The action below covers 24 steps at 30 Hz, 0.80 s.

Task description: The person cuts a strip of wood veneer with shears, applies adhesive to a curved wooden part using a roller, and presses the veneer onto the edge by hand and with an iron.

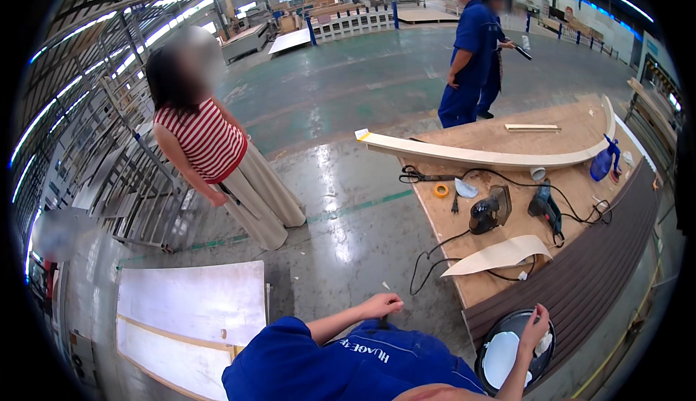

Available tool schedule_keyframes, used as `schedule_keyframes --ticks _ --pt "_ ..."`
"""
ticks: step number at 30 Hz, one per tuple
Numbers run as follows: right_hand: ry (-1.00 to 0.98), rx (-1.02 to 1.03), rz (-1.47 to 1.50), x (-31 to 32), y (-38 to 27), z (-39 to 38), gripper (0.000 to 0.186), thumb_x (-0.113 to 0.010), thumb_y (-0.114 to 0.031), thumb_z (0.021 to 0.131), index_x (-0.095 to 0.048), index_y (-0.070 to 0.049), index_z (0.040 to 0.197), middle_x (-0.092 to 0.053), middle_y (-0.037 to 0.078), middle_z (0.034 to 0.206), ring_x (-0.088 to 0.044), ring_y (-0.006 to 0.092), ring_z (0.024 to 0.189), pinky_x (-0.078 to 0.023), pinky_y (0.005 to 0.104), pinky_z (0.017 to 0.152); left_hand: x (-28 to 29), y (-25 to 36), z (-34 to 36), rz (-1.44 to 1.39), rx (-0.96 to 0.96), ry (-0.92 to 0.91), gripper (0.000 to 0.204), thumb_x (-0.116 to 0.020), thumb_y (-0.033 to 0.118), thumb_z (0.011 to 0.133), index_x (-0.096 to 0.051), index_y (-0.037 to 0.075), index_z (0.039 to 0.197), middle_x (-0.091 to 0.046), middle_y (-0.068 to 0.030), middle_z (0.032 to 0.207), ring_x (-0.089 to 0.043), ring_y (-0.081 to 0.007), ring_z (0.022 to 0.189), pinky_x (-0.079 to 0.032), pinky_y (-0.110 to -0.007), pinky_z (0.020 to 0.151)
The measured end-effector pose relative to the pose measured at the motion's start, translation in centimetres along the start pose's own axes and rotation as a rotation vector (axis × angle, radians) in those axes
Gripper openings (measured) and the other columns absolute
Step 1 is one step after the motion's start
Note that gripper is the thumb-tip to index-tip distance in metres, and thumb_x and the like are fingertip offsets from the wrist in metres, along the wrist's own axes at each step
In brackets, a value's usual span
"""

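My left hand [382, 304] hovers in front of my blue work clothes, its fingers loosely curled with no object visible in them. Over a round black bucket [482, 380] at the lower right is my right hand [534, 328], fingers extended and thumb apart. A smooth white material [501, 357] shows inside the bucket. Beside the right wrist, a small whitish crumpled piece [544, 344] sits at the bucket's rim; whether the hand touches it is unclear. Dark ribbed panels [580, 256] run along the table beside the bucket.
On the wooden table [449, 212] lie a curved pale strip [464, 156], a clothes iron [491, 210], a corded power tool [545, 209], scissors [420, 175], yellow tape [440, 191], a blue spray bottle [603, 160] and veneer [500, 254]. A person [199, 136] stands left, near white panels [192, 296]; two people [471, 53] stand beyond the table.
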State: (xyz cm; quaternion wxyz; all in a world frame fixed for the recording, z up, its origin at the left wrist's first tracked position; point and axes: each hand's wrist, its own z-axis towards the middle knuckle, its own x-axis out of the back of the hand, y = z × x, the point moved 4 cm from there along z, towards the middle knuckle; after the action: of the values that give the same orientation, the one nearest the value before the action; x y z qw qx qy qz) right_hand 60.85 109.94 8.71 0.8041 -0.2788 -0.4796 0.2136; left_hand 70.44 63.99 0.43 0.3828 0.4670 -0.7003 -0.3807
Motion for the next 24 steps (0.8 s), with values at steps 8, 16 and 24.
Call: schedule_keyframes --ticks 8,16,24 --pt "-0.043 0.067 0.074 -2.6 -3.6 0.1 0.017 -0.056 -0.003 0.091 -0.062 0.001 0.107 -0.064 0.014 0.097 -0.062 0.0281 0.089 -0.047 0.0373 0.080 1.2 0.3 -0.5 0.015 -0.023 0.035 0.032 -0.054 0.034 0.097 -0.063 0.004 0.108 -0.069 -0.0066 0.095 -0.067 -0.0151 0.086 -0.051 -0.031 0.078" --pt "-0.068 0.033 0.153 -5.5 -3.9 -1.5 0.018 -0.056 -0.004 0.091 -0.063 0.001 0.107 -0.065 0.014 0.098 -0.063 0.0258 0.089 -0.050 0.0357 0.080 2.6 -0.6 0.3 0.021 -0.022 0.030 0.032 -0.055 0.035 0.097 -0.063 0.005 0.107 -0.069 -0.0070 0.095 -0.066 -0.0154 0.085 -0.052 -0.031 0.079" --pt "-0.540 -0.501 0.398 -16.1 -2.7 -4.6 0.051 -0.062 -0.023 0.094 -0.045 0.001 0.135 -0.059 0.014 0.120 -0.061 0.0204 0.098 -0.052 0.0314 0.080 3.8 0.6 0.6 -0.082 -0.068 0.021 0.031 -0.053 0.026 0.099 -0.063 -0.002 0.108 -0.070 -0.0097 0.099 -0.067 -0.0165 0.090 -0.052 -0.029 0.082"
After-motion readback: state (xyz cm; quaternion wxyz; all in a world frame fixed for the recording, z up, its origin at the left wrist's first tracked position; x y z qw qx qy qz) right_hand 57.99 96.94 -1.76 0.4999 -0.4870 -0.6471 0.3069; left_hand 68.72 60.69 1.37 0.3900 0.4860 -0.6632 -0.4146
